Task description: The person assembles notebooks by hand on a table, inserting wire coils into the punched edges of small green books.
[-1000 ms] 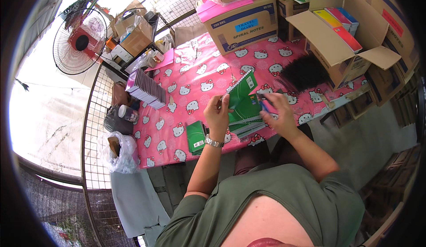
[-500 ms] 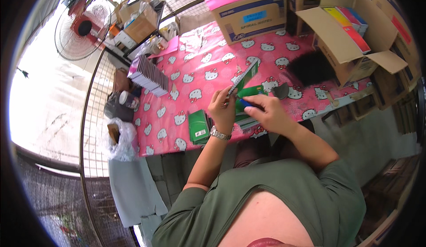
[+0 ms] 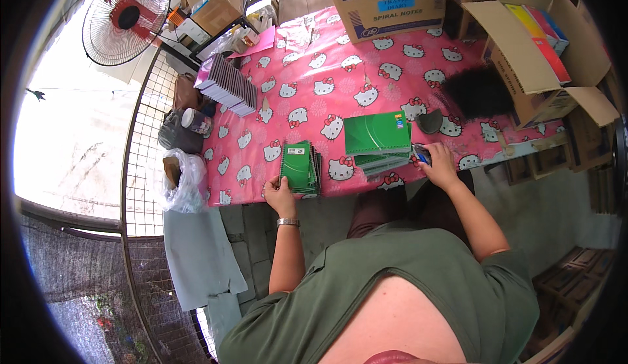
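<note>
On the table's near edge (image 3: 418, 182) — left hand (image 3: 280, 196) grips green notebooks (image 3: 299, 166).

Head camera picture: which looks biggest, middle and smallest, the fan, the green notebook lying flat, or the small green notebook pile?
1. Fan, biggest.
2. Flat green notebook, by the right hand.
3. Small green pile, touched by the left hand.
The fisheye bends edges, so the fan's lead is unsure.

Counter (image 3: 366, 43): we note a pink cartoon-cat cloth | Left edge: wire mesh fence (image 3: 140, 161), strong daylight behind it | Far left: standing fan (image 3: 124, 17) with red hub | Floor (image 3: 196, 259): grey concrete slabs | Right: open cardboard boxes (image 3: 556, 56) on wooden shelving
</note>
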### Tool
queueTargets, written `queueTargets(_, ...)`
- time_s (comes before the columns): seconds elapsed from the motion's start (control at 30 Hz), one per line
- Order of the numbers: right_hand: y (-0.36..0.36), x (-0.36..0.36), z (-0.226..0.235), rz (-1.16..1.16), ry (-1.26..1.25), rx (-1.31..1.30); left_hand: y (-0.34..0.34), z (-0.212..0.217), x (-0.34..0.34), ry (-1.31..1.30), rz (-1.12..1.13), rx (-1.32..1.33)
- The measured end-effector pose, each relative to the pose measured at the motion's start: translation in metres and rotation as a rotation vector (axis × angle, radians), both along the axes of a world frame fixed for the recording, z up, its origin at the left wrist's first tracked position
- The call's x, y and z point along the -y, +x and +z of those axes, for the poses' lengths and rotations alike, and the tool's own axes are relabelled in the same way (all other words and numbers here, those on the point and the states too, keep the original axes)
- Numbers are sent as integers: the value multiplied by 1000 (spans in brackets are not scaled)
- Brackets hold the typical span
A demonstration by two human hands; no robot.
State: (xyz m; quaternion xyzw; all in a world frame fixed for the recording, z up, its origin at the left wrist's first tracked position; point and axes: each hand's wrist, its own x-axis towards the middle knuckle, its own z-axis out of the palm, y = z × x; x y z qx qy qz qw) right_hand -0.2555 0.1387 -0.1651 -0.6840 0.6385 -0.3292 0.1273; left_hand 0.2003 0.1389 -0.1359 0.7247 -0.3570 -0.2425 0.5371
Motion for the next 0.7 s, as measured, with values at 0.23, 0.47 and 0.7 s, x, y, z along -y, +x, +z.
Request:
queueTargets(0.23,-82,94,-1,-358,-108,-168,-26,20,14,27,-49,784)
queueTargets(0.47,-96,121,-16,-301,82,-655,-193,161,36,-589,-940,988)
queueTargets(0.7,-106,122,2,-338,150,-313,-216,171,58,-289,-1334,1154)
